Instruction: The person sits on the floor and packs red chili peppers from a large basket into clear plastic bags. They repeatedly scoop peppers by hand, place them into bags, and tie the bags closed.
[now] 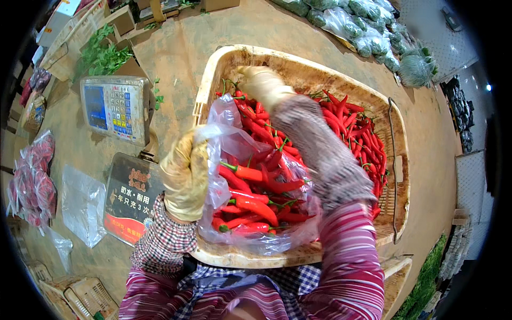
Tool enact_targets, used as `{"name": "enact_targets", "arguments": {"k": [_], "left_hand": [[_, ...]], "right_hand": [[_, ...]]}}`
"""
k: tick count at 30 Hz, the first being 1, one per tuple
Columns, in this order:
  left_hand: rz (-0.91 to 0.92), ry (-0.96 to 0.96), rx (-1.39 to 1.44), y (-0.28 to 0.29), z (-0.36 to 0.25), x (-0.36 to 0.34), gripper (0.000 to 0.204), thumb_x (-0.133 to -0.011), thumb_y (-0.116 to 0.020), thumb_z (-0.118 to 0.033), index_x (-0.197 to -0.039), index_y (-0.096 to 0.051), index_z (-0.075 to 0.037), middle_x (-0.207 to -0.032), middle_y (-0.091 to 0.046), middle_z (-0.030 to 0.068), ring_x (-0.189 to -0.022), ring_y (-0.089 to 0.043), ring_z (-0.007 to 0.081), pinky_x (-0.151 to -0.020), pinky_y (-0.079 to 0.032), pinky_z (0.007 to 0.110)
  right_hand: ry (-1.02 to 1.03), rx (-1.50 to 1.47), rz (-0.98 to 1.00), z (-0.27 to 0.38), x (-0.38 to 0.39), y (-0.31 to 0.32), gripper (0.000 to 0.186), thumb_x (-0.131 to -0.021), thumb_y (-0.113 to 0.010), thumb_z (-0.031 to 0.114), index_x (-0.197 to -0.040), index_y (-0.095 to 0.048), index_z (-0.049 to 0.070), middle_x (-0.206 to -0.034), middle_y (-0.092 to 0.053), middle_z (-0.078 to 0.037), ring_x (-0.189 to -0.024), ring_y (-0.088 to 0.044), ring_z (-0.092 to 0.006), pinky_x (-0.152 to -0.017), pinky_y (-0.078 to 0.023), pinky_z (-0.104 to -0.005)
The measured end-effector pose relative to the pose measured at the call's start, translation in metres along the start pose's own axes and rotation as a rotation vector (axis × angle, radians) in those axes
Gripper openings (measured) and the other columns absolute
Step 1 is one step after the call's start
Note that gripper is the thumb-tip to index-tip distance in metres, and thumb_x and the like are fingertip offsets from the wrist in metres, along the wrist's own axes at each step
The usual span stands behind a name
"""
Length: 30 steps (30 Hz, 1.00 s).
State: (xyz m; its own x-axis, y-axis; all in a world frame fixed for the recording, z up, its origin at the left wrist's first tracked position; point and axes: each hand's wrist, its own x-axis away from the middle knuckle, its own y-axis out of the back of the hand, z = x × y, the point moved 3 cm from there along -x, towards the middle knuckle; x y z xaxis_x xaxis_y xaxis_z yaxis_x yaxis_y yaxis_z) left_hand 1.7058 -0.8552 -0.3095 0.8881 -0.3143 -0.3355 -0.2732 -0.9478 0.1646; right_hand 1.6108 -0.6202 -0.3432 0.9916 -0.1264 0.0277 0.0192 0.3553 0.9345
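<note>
A cream plastic crate (397, 208) holds red chilies (354, 141). Inside its left front lies a clear plastic bag (224, 109), opened wide and partly filled with chilies. My left hand (182, 173), in a yellowish glove, is closed on the bag's left edge. My right hand (265, 85), in a pale glove, reaches over the bag to the back left corner of the crate, just above the chilies; motion smears its fingers, so their grip is unclear. The right forearm hides some chilies.
A weighing scale (133, 197) with a keypad display (114, 109) stands left, beside a flat plastic bag (80, 202) and bagged red produce (34, 181). Leafy greens (101, 58) sit upper left; wrapped vegetables (368, 40) lie upper right. More greens (416, 282) are lower right.
</note>
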Motion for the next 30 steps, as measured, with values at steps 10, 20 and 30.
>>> {"name": "enact_targets", "arguments": {"k": [10, 20, 30], "left_hand": [[0.083, -0.077, -0.627, 0.01, 0.029, 0.017, 0.017, -0.085, -0.048, -0.017, -0.094, -0.055, -0.004, -0.073, -0.058, 0.0102, -0.061, -0.057, 0.0227, -0.056, -0.047, 0.031], [0.1, -0.438, 0.165, -0.034, 0.034, 0.021, 0.027, -0.088, -0.041, -0.017, -0.112, -0.05, -0.007, -0.094, -0.057, 0.0118, -0.085, -0.056, 0.0185, -0.076, -0.046, 0.029], [0.245, 0.108, 0.091, -0.011, -0.037, 0.018, 0.018, -0.085, -0.044, -0.022, -0.079, -0.053, -0.008, -0.065, -0.055, 0.0121, -0.063, -0.058, 0.0276, -0.058, -0.046, 0.035]], "right_hand": [[0.284, -0.781, -0.275, 0.035, 0.025, 0.042, 0.022, -0.085, -0.045, 0.017, -0.096, -0.057, 0.003, -0.1, -0.058, -0.017, -0.088, -0.059, -0.0259, -0.078, -0.048, -0.0352], [0.966, -1.22, 0.207, 0.287, 0.162, 0.124, 0.072, -0.079, -0.062, 0.034, -0.132, -0.028, -0.002, -0.125, -0.044, -0.021, -0.103, -0.056, -0.0238, -0.081, -0.049, -0.0271], [0.255, -0.761, -0.043, 0.083, 0.181, 0.151, 0.052, -0.078, -0.063, 0.029, -0.117, -0.049, -0.003, -0.091, -0.062, -0.009, -0.082, -0.058, -0.0128, -0.071, -0.046, -0.0232]]}}
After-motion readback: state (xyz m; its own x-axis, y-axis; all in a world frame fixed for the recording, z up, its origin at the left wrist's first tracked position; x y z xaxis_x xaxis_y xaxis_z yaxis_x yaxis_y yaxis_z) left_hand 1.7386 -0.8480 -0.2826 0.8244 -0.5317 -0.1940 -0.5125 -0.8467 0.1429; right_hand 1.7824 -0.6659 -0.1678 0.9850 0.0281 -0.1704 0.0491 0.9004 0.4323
